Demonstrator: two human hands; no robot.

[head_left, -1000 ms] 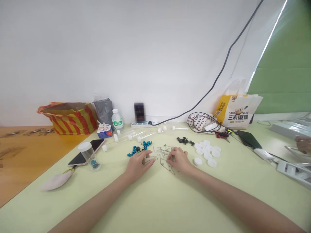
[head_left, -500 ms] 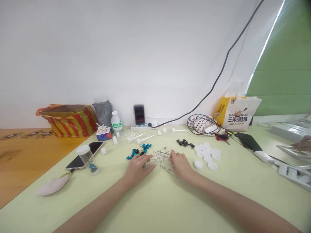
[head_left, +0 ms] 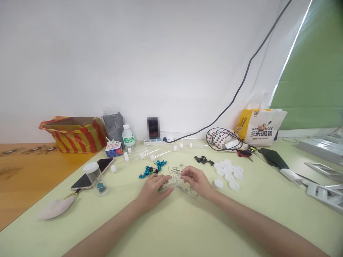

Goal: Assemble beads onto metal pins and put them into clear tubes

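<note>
Your left hand (head_left: 153, 191) holds a clear tube (head_left: 168, 185) between thumb and fingers, just above the tabletop. Your right hand (head_left: 197, 182) has its thumb and forefinger drawn narrow near the tube's far end; you can't fairly tell whether they pinch anything. Thin metal pins (head_left: 187, 191) lie scattered below and beyond your fingertips. To your right sit white caps (head_left: 229, 175). Beyond your left knuckles are blue parts (head_left: 144, 174), with black parts (head_left: 203, 160) farther off, right of centre.

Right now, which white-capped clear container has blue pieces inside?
The wide jar beside the phone: blue pieces show near its bottom, while the slim tubes toward the wall show none.
</note>
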